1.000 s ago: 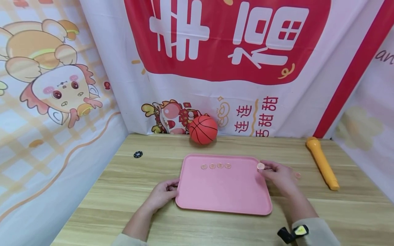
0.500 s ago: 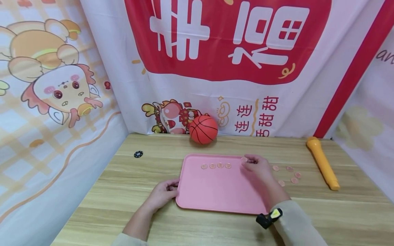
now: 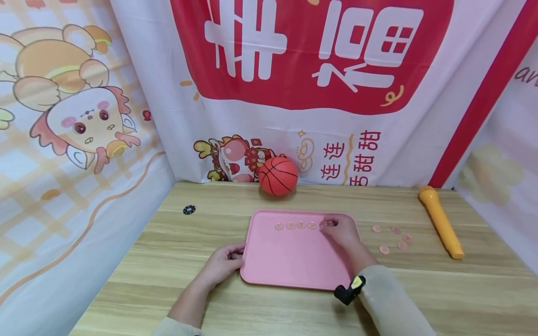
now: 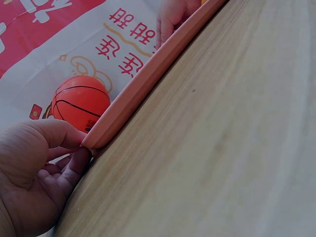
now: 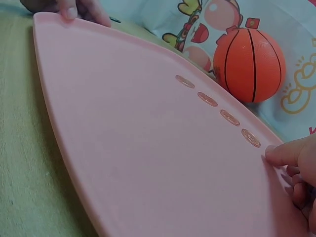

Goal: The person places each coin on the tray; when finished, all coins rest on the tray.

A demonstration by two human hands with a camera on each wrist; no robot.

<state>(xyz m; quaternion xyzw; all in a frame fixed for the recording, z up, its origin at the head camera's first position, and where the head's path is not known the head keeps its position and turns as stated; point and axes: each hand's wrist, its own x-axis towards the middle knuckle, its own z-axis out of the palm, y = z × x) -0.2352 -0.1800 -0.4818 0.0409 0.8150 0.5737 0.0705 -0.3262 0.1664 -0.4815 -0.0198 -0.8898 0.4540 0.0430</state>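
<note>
A pink tray (image 3: pixel 294 261) lies on the wooden table, with several copper-coloured coins (image 3: pixel 290 226) in a row near its far edge. My left hand (image 3: pixel 221 266) grips the tray's left rim between thumb and fingers; the left wrist view shows the thumb (image 4: pixel 74 165) right at the rim. Over the far right part of the tray, my right hand (image 3: pixel 342 231) pinches another coin just past the row's right end. In the right wrist view its fingers (image 5: pixel 291 153) come down close to the tray surface, and they hide that coin.
Several loose coins (image 3: pixel 384 250) lie right of the tray, beside an orange microphone (image 3: pixel 440 223). A small orange-red basketball (image 3: pixel 278 176) sits behind the tray against the printed cloth. A black poker chip (image 3: pixel 189 210) lies at the back left of the table.
My right hand has carried a coin leftward from the tray's right edge and lowered it beside the row. The loose coins on the right have come into view. My left hand stays on the rim.
</note>
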